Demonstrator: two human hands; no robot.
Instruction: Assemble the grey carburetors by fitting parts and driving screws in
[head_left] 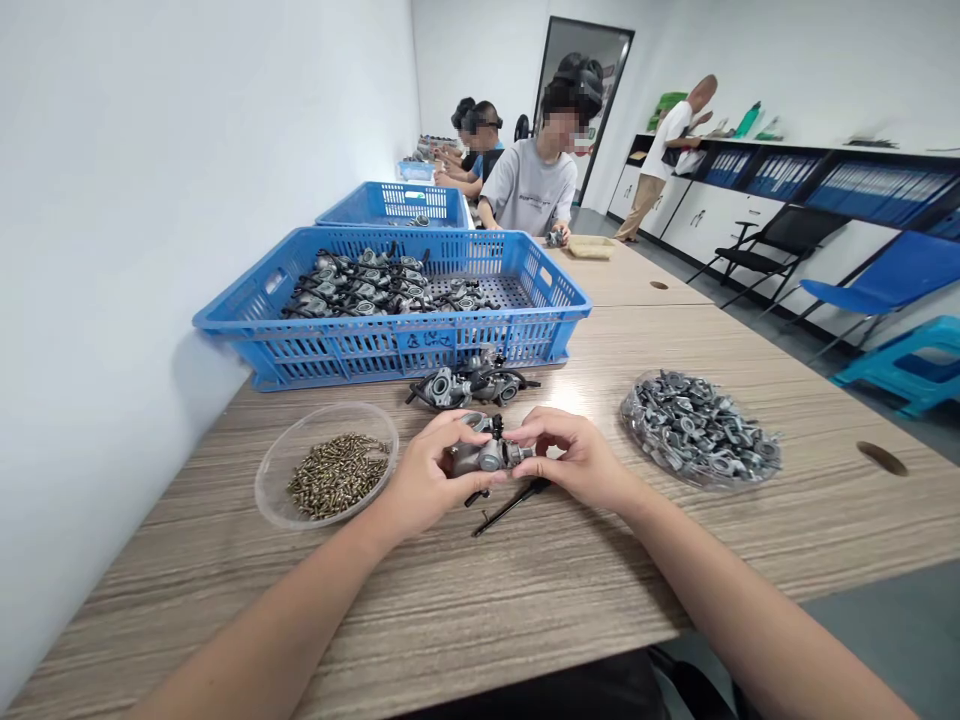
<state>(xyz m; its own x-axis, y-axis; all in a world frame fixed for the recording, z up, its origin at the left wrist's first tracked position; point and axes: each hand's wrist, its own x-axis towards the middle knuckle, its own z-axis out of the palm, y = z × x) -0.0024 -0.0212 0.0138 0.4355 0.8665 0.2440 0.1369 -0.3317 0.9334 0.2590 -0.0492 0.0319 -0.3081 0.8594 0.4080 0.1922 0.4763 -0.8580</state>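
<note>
Between my two hands, just above the table, is a grey metal carburetor with a black fitting on top. My left hand is closed around its left side, thumb below and fingers above. My right hand pinches its right end, where a small metal piece shows between thumb and fingers; whether that piece is separate I cannot tell. A thin black rod or tube lies below the hands on the wood. Several more carburetors with black hoses rest just beyond my fingers.
A clear bowl of brassy screws stands left. A plastic-lined dish of small grey metal parts is right. Behind, a blue crate holds many carburetors. A co-worker sits farther along the table; a wall borders the left.
</note>
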